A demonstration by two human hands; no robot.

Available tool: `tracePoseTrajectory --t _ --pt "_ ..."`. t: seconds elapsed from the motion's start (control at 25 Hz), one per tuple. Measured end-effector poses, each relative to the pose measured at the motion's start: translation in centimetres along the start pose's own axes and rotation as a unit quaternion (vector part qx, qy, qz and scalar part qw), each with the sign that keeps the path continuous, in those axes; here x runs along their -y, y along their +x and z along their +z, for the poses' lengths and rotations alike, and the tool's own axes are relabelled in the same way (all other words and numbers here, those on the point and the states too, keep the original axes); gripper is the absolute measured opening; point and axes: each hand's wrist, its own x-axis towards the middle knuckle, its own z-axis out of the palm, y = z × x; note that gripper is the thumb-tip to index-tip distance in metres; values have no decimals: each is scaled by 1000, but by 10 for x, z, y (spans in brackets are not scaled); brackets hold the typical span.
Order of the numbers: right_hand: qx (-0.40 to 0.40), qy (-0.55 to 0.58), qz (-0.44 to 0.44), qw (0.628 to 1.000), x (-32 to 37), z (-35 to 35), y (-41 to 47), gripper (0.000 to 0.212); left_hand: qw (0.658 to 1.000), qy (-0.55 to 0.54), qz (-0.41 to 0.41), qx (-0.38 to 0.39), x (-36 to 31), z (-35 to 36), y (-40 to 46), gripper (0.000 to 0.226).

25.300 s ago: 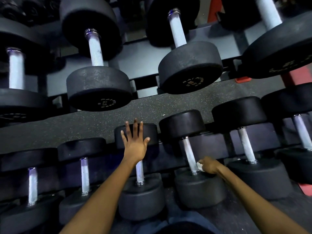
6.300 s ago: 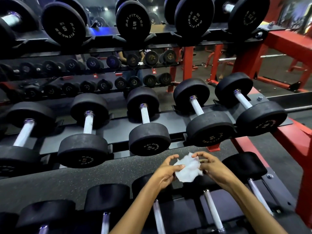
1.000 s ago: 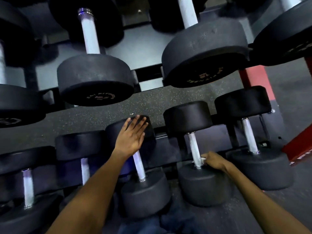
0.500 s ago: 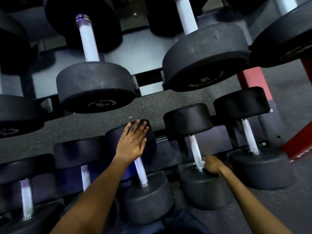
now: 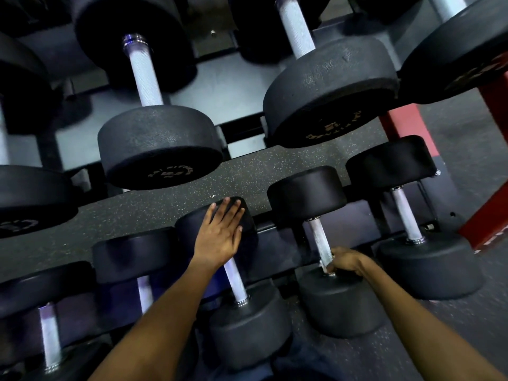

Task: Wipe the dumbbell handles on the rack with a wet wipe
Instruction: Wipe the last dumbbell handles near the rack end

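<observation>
Down on the lowest tier of the rack point(image 5: 286, 221) our right hand point(image 5: 345, 262) curls round the bottom of a dumbbell handle point(image 5: 320, 243), just above its near head; only a sliver of the white wet wipe point(image 5: 325, 269) shows under our fingers there. Our left hand point(image 5: 220, 235) lies flat, fingers straight and close together, on the far head of the neighbouring dumbbell point(image 5: 247, 320). On the tier above, the large dumbbell point(image 5: 330, 92) carries gold lettering on its face (too blurred for us to read), as does the one to its left point(image 5: 159, 144). A red frame post point(image 5: 489, 224) stands at the right.
</observation>
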Motion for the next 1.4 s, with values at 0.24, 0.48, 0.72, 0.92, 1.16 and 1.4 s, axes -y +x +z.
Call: tracePoseTrajectory --t 0.24,0.48,0.72,0.92,1.16,1.4 --pt "-69 -126 -11 990 -1 -5 -6 36 1000 1 -1 22 1 1 0 49" --pt "-186 -351 0 918 29 44 -39 28 1000 -8 2 20 2 3 0 51" --pt "-47 -498 -160 851 53 44 -28 33 999 -35 9 -3 4 5 -1 51" --pt "-11 -600 -133 789 38 30 -35 34 998 -60 16 6 6 4 -3 53" --pt "-29 -549 -233 802 12 0 -53 30 997 -68 14 16 8 4 -2 53" --pt "-157 -148 -103 971 -25 -32 -35 25 991 -71 -114 23 -9 -5 -11 54"
